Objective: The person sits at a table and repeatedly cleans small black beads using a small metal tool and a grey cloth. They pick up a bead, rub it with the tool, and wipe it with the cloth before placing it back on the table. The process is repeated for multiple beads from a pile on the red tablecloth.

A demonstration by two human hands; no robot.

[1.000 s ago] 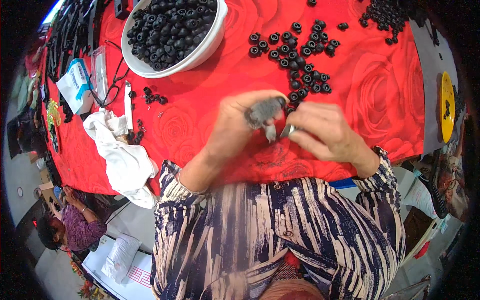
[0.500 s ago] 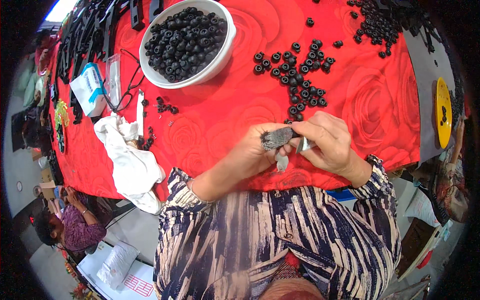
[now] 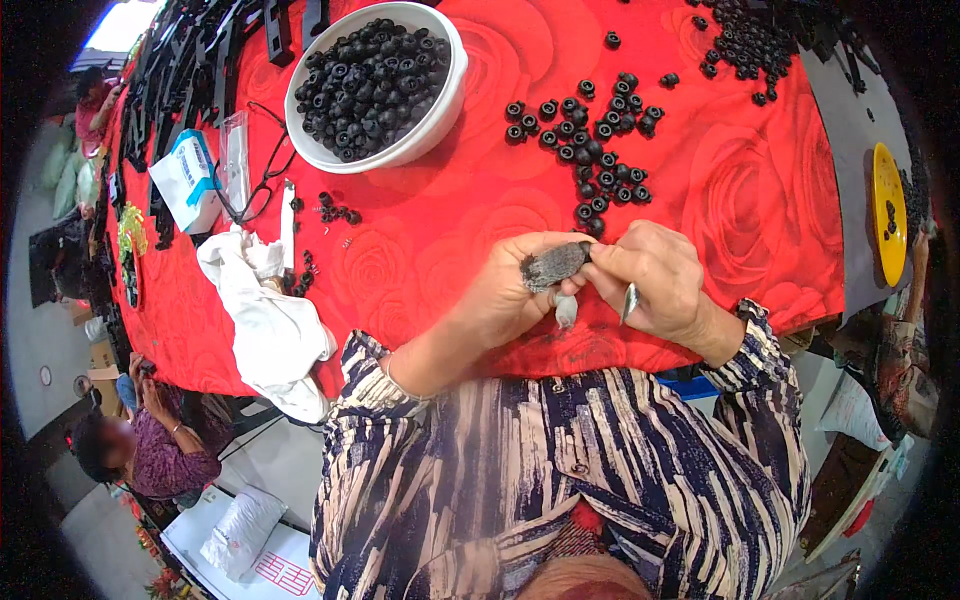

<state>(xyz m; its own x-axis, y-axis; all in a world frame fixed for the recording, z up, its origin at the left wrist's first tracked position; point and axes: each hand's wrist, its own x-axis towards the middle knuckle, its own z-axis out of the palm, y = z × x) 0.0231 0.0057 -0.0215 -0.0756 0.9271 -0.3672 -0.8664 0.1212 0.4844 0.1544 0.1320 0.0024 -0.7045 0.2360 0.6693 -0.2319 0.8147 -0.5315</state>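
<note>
My left hand (image 3: 500, 300) is closed in a pinch over the near edge of the table. A dark grey, frayed knit finger cover (image 3: 553, 268) seems to sit on its thumb. Below it shows a pale grey fingertip cover (image 3: 566, 310). At the thumb's tip is a small black part (image 3: 587, 248), mostly hidden by the fingers. My right hand (image 3: 655, 275) meets it there, thumb and forefinger pinched. A slim metal tool (image 3: 629, 302) sticks out of the right hand's curled fingers. Just beyond both hands lie several loose round black parts (image 3: 610, 165).
A white bowl (image 3: 455, 90) full of the black parts stands at the back. Left of it lie eyeglasses (image 3: 262, 190), a tissue pack (image 3: 188, 185) and a white cloth (image 3: 270, 335). A yellow plate (image 3: 886, 250) is far right. Another person (image 3: 160, 450) sits at the left.
My right fingers have turned a little, and the metal tool now shows narrower, edge-on. Both hands stay together at the small black part. The view has shifted slightly.
</note>
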